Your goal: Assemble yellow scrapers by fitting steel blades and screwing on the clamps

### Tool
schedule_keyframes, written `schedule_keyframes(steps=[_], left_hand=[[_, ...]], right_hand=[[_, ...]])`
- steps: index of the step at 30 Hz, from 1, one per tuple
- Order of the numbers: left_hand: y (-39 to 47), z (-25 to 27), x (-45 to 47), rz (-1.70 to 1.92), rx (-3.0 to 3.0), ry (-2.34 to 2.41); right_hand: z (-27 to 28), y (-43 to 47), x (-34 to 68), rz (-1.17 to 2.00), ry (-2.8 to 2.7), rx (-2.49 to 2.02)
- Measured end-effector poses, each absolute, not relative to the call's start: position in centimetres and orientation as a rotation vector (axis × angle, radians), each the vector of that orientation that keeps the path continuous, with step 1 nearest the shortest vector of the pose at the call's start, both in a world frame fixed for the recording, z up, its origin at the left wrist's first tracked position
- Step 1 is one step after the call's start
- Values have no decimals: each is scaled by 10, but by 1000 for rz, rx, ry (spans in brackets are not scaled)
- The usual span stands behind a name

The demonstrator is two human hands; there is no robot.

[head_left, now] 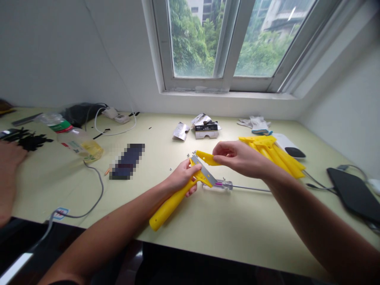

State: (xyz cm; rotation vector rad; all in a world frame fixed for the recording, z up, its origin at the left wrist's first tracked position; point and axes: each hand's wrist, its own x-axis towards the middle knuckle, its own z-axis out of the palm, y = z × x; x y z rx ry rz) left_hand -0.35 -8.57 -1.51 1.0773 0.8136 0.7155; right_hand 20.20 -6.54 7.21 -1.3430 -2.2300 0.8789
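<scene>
My left hand [184, 176] grips a yellow scraper [170, 206] near its head, its handle slanting down toward the table's front edge. A grey metal blade [204, 171] lies across that head under my left thumb. Between the thumb and fingers of my right hand [234, 156] is a yellow clamp plate [207, 158], held just above and beside the blade. Small screws [188, 155] lie on the table behind the scraper head. A screwdriver [222, 184] with a clear handle rests on the table close to the head, its shaft pointing right.
Several yellow scraper handles [277, 154] are piled at the right, near a black phone [354, 194]. Small boxes [206, 130] and white gloves [255, 123] lie toward the window. A bottle [74, 138] and a pixelated dark object [127, 161] are left. Another person's arm [10, 170] rests at far left.
</scene>
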Motion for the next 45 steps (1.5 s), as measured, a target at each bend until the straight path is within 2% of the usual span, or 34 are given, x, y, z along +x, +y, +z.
schedule_keyframes(steps=[20,27,35,45], left_hand=[[-85,-19,-5,699,1048,763],[-85,-22,-4,693,1037,767],[-85,-20,-6,685,985,725],[-85,-20,-7,689,907,637]], right_hand=[[68,-62,205,934,-2242,-1347],[64,-61,202,1068,-2154,-1415],[58,-63,198,1109,-2192,-1194],[53,-68,185,1178,-2148,-1270]])
